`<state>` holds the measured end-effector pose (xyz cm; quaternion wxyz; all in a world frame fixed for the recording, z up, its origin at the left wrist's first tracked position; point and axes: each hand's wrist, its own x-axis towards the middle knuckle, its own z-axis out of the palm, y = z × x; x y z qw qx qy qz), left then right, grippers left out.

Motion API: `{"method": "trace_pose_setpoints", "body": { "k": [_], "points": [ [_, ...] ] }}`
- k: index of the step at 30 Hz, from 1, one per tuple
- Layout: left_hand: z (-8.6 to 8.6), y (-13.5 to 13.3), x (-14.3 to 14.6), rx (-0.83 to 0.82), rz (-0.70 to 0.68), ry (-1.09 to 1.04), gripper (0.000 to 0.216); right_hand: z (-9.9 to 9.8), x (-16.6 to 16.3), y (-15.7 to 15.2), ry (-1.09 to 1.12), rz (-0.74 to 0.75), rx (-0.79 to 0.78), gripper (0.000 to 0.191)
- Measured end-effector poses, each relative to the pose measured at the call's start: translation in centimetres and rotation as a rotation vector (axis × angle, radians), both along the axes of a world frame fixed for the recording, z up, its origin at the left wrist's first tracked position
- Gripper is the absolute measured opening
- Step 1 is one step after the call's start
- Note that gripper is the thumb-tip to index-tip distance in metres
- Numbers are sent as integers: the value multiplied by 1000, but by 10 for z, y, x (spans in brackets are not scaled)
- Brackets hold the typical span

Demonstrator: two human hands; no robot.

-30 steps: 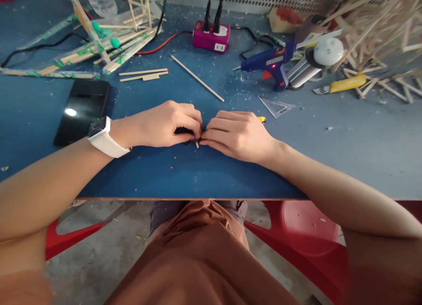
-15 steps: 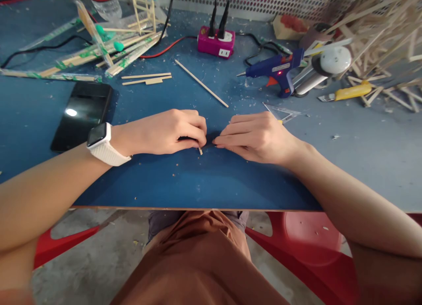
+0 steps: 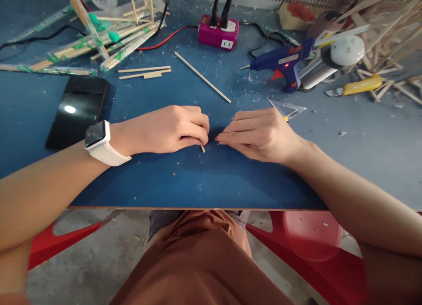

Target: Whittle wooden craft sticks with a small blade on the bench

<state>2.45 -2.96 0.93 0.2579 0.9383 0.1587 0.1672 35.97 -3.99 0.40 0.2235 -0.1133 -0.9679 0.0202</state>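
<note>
Right hand (image 3: 260, 136) now apart from stick (image 3: 202, 148)

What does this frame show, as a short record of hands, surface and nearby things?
Left hand: pinched shut on a short wooden stick, tip on the blue table
Right hand: fingers flat on the table, just apart from the stick; grip unclear
Surface: scattered with wood crumbs
Nearby: phone, glue gun, power strip, long stick
</note>
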Motion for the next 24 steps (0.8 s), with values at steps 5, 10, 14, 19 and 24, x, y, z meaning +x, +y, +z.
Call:
{"method": "trace_pose_setpoints", "body": {
  "k": [5, 10, 14, 19, 24],
  "points": [
    [0, 1, -1, 16, -4, -4, 45, -5, -2, -3, 8, -5, -18, 21],
    [0, 2, -1, 1, -3, -17, 40, -6, -16, -12, 74, -13, 37, 18],
    [1, 2, 0, -23, -11, -17, 37, -1, -17, -10, 29, 5, -7, 20],
    [3, 2, 0, -43, 1, -5, 36, 2, -5, -2, -30, -16, -38, 23],
    [6, 1, -1, -35, 4, 10, 36, 0, -6, -2, -42, -39, -33, 24]
  ]
}}
